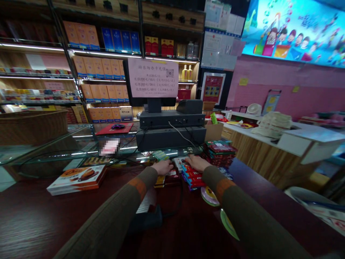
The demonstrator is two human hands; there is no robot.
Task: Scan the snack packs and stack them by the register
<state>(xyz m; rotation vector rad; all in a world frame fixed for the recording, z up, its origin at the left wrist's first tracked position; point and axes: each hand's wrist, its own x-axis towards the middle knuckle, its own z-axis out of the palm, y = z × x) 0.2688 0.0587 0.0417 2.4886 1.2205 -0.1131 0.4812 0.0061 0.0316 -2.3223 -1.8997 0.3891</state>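
Observation:
On the dark red counter (107, 212), both arms reach forward. My left hand (163, 167) rests over small yellow and dark packets (171, 178), beside a green packet (161, 155); its fingers are bent and partly hidden, so its grip is unclear. My right hand (198, 163) lies on the far part of a pile of red and blue packets (192, 176), fingers spread forward over it. A white packet (178, 164) sits between the hands. Right of my right hand stands a stack of dark red and green packets (219, 153).
An orange and white box (78, 178) lies at left. A black handheld scanner (147, 220) with a cable is near the front. Round green-edged items (210, 196) lie under the right forearm. Behind stand a glass case (78, 142) and a monitor (152, 82) bearing a paper sign.

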